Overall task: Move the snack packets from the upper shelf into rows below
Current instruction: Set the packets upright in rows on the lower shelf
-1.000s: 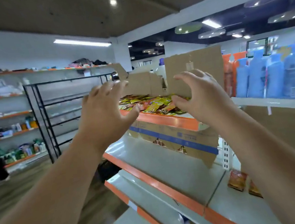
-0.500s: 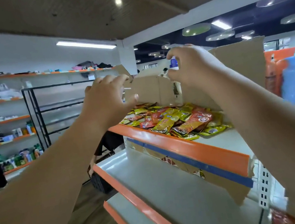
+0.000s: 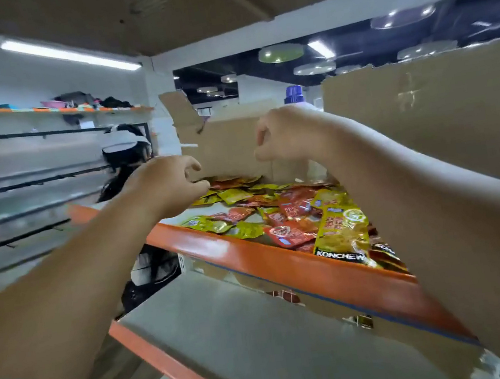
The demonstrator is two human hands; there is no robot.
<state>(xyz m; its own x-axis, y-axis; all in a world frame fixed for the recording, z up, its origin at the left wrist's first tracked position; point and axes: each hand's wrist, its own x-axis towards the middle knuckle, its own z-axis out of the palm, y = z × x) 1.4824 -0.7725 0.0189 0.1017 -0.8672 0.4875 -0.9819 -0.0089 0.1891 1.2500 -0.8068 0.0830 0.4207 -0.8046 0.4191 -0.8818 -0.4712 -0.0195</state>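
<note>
Several yellow and red snack packets [image 3: 291, 215] lie in a loose pile on the upper shelf, behind its orange rim [image 3: 251, 253]. My left hand [image 3: 171, 184] reaches over the rim with curled fingers, its fingertips at the pile's far left edge. Whether it pinches a packet is unclear. My right hand [image 3: 283, 139] hovers above the back of the pile, fingers curled, holding nothing visible. The grey lower shelf [image 3: 263, 341] lies bare below my arms.
Cardboard walls [image 3: 230, 147] stand behind the pile, with a larger sheet [image 3: 425, 119] on the right. A purple-capped bottle [image 3: 293, 95] pokes up behind them. A person in a white visor [image 3: 127, 148] stands left of the shelf, near a black wire rack [image 3: 17, 186].
Both hands have moved forward over the upper shelf and curled their fingers. The left hand dropped toward the packets, and the view came closer to the pile.
</note>
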